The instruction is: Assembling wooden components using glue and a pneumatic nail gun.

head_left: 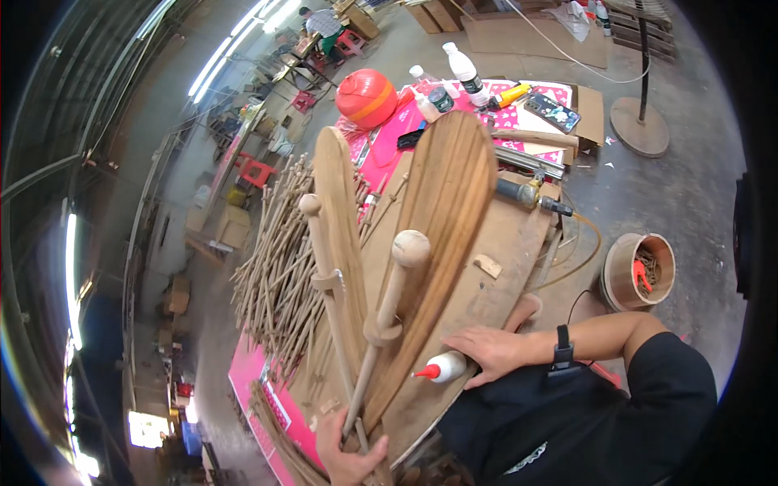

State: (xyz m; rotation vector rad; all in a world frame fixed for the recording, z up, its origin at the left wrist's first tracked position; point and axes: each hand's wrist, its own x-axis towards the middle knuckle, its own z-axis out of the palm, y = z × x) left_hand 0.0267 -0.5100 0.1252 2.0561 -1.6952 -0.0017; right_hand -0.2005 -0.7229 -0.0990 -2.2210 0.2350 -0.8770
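Note:
Low in the view, my left hand (pixel 348 454) is closed round the lower ends of wooden rods. One rod has a ball-shaped end (pixel 411 248) and a ring collar (pixel 382 330); behind it slants a second ball-ended rod (pixel 322 259) with a similar collar. My right hand (pixel 490 350), a dark watch on its wrist, has its fingers and thumb around the base of a white glue bottle (pixel 446 367), whose red nozzle points left. Beyond the rods stand a wide, round-ended wooden board (pixel 454 174) and a narrower one (pixel 339 194). Their lower ends are partly hidden.
A pile of thin sticks (pixel 284 275) covers the bench's left side. Farther back are a red ball-like object (pixel 366 99), bottles (pixel 464 71), a phone (pixel 553 112) and a power tool (pixel 523 193). A round bucket (pixel 640 271) stands on the right. Another person (pixel 324 28) sits far off.

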